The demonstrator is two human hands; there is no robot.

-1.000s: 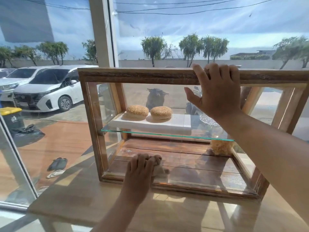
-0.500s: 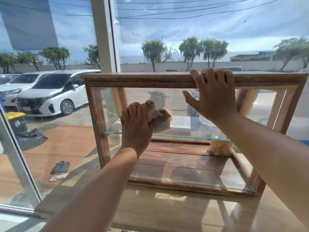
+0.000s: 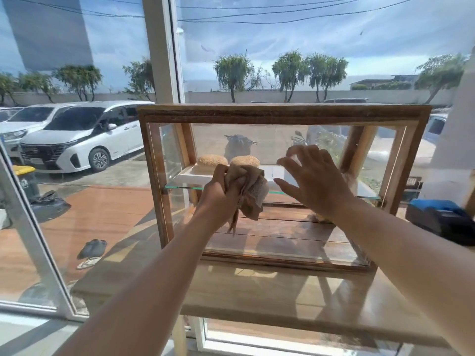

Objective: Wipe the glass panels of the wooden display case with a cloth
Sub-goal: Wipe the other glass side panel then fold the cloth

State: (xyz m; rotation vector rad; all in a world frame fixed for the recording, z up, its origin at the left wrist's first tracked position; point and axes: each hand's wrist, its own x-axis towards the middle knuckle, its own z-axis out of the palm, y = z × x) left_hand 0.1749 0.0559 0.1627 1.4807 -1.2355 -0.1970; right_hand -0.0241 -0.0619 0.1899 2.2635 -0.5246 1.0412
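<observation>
- White van (image 3: 77, 137) parked outside the window at 9 o'clock; irrelevant to the task.
- Wooden display case (image 3: 282, 114) sits on a wooden counter (image 3: 231, 286), centre of view, its front glass panel (image 3: 295, 240) facing the person.
- Two sesame buns (image 3: 212, 160) on a white tray on the inner glass shelf, at 10 o'clock inside the case.
- Left hand (image 3: 218, 194) is fisted around a bunched tan cloth (image 3: 250, 194); a tail of fabric hangs down toward 6 o'clock.
- Change: half a second ago this hand pressed the cloth on the glass at shelf height, a second ago low by the bottom rail. Now the cloth appears pulled slightly off the panel, bunched rather than flat; contact cannot be confirmed.
- Right hand (image 3: 312, 183) is open, fingers spread and slightly curled, holding nothing, just to the 3 o'clock side of the cloth.
- Change: earlier it gripped the top rail to steady the case; it has since dropped to mid-panel height.
- Judgement: looks like a cloth handover or a refold, likely to clean the right half of the panel. Wiping is paused, and the case is unbraced for now.
- Dark blue device (image 3: 442, 217) sits at 3 o'clock on the counter.
</observation>
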